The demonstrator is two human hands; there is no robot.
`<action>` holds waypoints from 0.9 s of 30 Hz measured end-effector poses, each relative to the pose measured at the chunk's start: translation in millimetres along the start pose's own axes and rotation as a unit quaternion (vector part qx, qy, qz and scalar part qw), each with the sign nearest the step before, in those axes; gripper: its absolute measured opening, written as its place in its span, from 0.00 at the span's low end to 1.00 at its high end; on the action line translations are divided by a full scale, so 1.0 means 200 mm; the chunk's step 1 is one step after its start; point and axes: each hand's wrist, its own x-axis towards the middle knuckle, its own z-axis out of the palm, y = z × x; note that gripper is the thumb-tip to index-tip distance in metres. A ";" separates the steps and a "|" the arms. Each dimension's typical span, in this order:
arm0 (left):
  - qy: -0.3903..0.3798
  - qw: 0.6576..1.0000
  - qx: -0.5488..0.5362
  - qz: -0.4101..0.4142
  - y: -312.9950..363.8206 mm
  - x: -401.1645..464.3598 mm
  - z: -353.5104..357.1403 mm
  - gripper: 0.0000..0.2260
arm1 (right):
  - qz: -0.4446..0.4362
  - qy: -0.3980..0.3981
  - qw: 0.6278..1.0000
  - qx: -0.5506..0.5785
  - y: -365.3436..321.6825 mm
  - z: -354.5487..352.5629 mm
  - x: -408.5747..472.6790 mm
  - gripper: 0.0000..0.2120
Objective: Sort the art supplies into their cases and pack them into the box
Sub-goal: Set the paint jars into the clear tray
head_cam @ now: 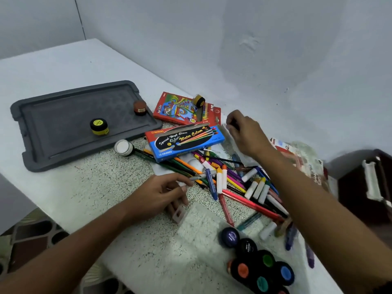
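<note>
Meanwhile, a person is reaching both bare arms over a speckled counter set against a pale wall. Spreading across the middle is a loose heap of coloured pencils and markers, several with white caps, overlapping one another at all angles. Lying on the far edge of that heap is a blue and red watercolour case, and just beyond it, touching its far side, a red crayon box is carrying a small yellow-lidded jar tipped on its side.

The left hand is hovering low at the near left of the heap, its fingers loosely curled and its fingertips pinching a thin grey pencil. Just beside its knuckles a small pale, hollow plastic piece is lying on the counter. The right hand is reaching to the far right of the watercolour case, its fingers bunching together over a blurred white object; whether it is actually gripping anything cannot be told.

Sitting far left is a dark grey lid, flat on the counter, bearing a yellow paint pot and a brown paint pot well apart. A white-lidded pot is lying just beside the lid's near right corner. Clustering at the near right are dark poster-paint pots with coloured tops.
</note>
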 end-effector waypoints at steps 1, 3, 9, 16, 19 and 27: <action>-0.001 1.000 -0.003 0.002 0.00 0.00 0.00 0.07 | 0.000 -0.012 1.000 0.022 -0.05 -0.03 -0.09 0.09; 0.003 1.000 0.000 0.005 -0.01 -0.01 0.01 0.07 | 0.017 -0.037 0.997 0.068 -0.14 -0.07 -0.26 0.18; 0.002 1.000 0.007 0.010 -0.02 0.00 0.01 0.07 | 0.047 -0.074 0.983 0.163 -0.27 -0.14 -0.69 0.17; 0.002 1.000 -0.003 0.014 -0.03 0.00 0.01 0.07 | -0.004 -0.141 0.985 0.096 -0.39 -0.19 -1.00 0.18; 0.004 1.000 -0.003 0.015 -0.03 0.01 0.01 0.08 | -0.029 -0.181 0.982 0.048 -0.41 -0.18 -1.07 0.17; 0.002 1.000 -0.013 0.020 -0.05 0.01 0.00 0.08 | -0.037 -0.235 0.971 -0.027 -0.49 -0.13 -1.13 0.18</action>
